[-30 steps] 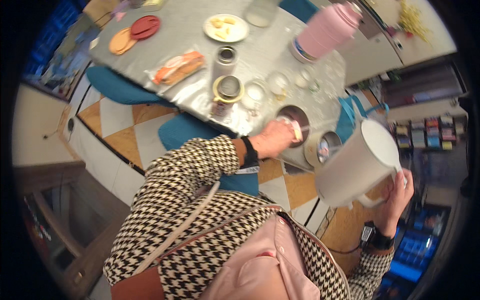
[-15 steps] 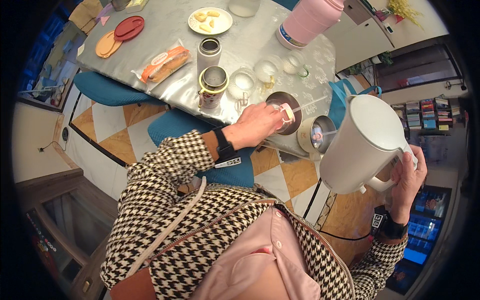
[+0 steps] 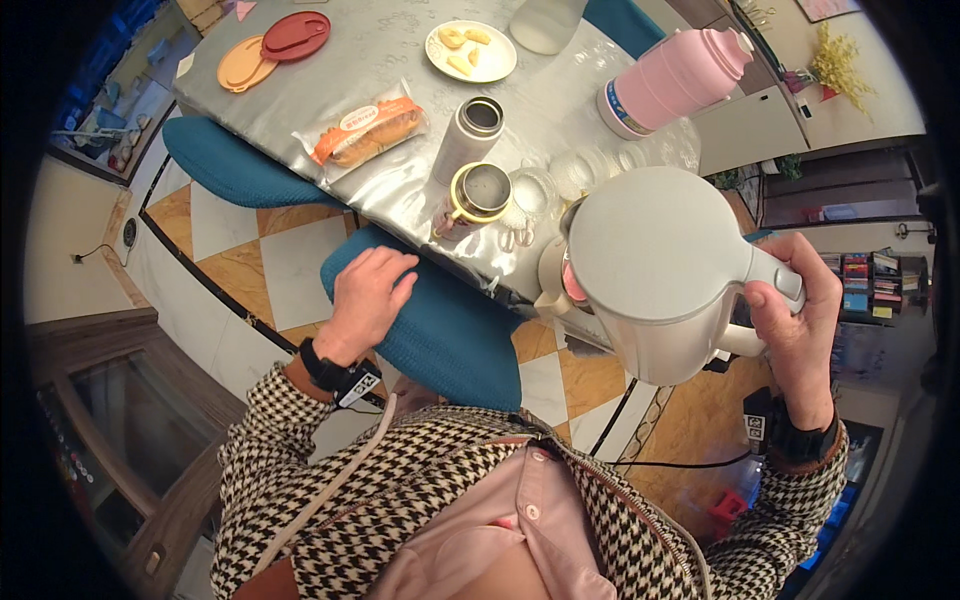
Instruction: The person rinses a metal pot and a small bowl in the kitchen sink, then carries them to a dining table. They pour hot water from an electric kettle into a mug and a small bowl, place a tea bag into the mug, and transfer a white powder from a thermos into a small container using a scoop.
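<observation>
Kettle (image 3: 650, 345), white, grey lid closed: right of centre in the head view, off the table (image 3: 370, 55), the right hand (image 3: 800, 325) wrapped about its handle, thumb on top. Left hand (image 3: 368, 305): empty, fingers loosely bent and a little apart, above a teal chair (image 3: 440, 345) at centre left.

Cream vessel (image 3: 553, 275): one, partly hidden behind the kettle; its contents cannot be told. Grey flask (image 3: 462, 148) and yellow-rimmed flask (image 3: 453, 218): uncapped, centre. Glass cups (image 3: 530, 190): clear, beside them. Pink flask (image 3: 665, 85): upper right. Packaged bread (image 3: 372, 130): upper left.

Progress, as judged: kettle lifted and brought to the vessels; flasks already open. No stream shows, so whether pouring is begun or finished cannot be told. Outstanding: kettle not yet set down.
</observation>
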Action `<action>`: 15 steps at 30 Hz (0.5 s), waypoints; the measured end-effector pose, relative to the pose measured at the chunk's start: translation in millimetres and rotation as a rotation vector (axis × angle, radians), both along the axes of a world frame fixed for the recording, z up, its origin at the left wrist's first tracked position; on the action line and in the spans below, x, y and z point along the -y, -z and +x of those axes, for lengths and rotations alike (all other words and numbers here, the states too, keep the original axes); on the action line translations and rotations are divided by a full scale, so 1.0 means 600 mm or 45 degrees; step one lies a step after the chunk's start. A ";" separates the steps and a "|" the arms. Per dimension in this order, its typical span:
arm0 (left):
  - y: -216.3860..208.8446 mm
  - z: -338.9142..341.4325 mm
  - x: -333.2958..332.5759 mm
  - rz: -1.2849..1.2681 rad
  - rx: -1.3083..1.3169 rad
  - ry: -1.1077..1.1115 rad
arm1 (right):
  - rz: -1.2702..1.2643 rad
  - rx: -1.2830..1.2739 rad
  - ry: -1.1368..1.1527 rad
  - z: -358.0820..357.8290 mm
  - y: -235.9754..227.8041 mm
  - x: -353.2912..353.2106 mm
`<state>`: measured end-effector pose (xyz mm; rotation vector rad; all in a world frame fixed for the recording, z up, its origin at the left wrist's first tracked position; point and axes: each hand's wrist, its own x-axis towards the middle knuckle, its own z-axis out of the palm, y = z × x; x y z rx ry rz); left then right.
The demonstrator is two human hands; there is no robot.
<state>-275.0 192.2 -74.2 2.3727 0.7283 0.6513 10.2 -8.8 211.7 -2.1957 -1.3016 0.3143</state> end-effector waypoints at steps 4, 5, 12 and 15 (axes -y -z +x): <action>0.023 -0.011 -0.021 -0.077 -0.038 -0.024 | -0.132 0.097 -0.102 -0.011 -0.008 -0.088; 0.032 -0.010 -0.028 -0.068 -0.038 -0.016 | -0.186 0.100 -0.098 -0.015 -0.007 -0.111; 0.079 -0.008 -0.095 0.007 -0.114 -0.002 | -0.361 0.181 -0.135 -0.052 0.027 -0.249; 0.064 -0.011 -0.088 0.002 -0.144 -0.008 | -0.441 0.223 -0.127 -0.061 0.014 -0.271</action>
